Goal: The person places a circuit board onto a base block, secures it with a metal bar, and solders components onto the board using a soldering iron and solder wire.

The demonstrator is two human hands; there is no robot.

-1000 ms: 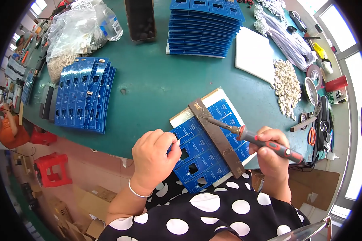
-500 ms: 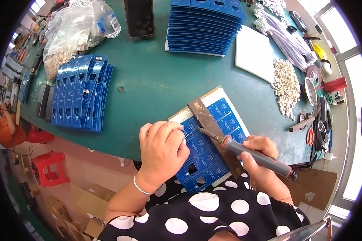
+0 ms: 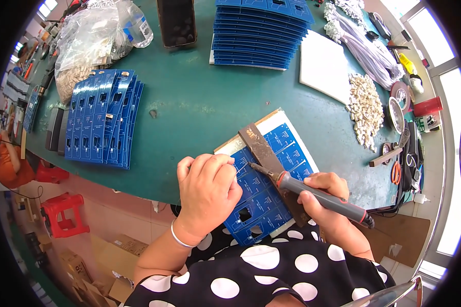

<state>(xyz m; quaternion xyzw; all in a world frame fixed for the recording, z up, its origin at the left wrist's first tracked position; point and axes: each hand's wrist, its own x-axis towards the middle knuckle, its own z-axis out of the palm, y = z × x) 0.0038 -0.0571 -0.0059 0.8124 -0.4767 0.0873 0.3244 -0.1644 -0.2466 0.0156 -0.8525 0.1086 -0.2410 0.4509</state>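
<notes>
My right hand [image 3: 325, 197] grips a grey soldering iron [image 3: 322, 198] like a pen. Its metal tip points left and rests on or just above a blue circuit board panel [image 3: 261, 192]. Close by, my left hand [image 3: 207, 184] is closed in a pinch over the board's left edge. A thin solder wire [image 3: 242, 165] seems to run from its fingertips toward the tip; the fingers mostly hide it. A dark brown bar [image 3: 261, 147] lies across the panel, which rests tilted on a white backing board [image 3: 292, 125] at the table's near edge.
Blue boards stand in a stack [image 3: 256, 43] at the back and in a pile [image 3: 100, 120] on the left. Small cream connectors [image 3: 365, 110] lie right, near a white slab [image 3: 322, 66] and bundled white cables [image 3: 366, 48]. A phone [image 3: 176, 23] and bottle [image 3: 138, 28] are at the back.
My right hand and the soldering iron have shifted slightly left, bringing the tip nearer my left fingertips. My left hand and the panel have hardly moved.
</notes>
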